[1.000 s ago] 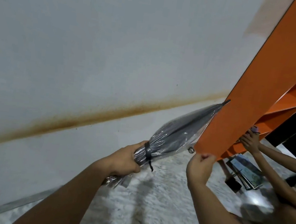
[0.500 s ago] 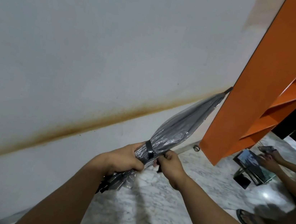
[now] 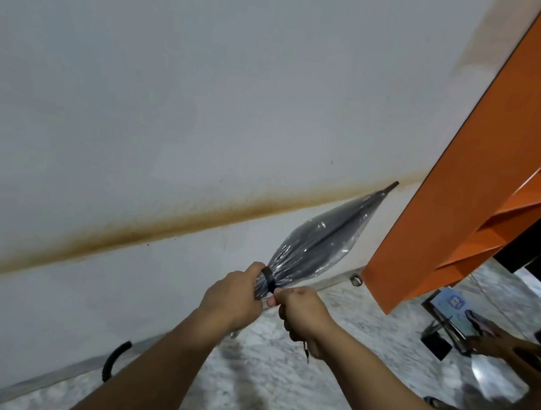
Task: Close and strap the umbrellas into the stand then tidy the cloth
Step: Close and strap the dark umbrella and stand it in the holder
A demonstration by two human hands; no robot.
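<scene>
A closed clear-plastic umbrella (image 3: 323,237) with dark ribs points up and to the right, its black tip (image 3: 391,187) near the wall. A black strap (image 3: 268,281) rings its gathered lower end. My left hand (image 3: 232,298) grips the umbrella just below the strap. My right hand (image 3: 304,316) is beside it, fingers curled and pinching at the strap's end next to my left thumb. The curved black handle (image 3: 114,358) shows below my left forearm. No stand or cloth is in view.
A white wall (image 3: 174,89) with a brown stain band fills the left. An orange shelf unit (image 3: 491,185) stands at right on a marble floor (image 3: 271,394). Another person's hand (image 3: 498,341) touches a tablet (image 3: 452,306) on a stand at the far right.
My right hand left the orange shelf edge and came to the strap beside my left hand. The umbrella has swung away from the shelf, so its handle now shows below my arm.
</scene>
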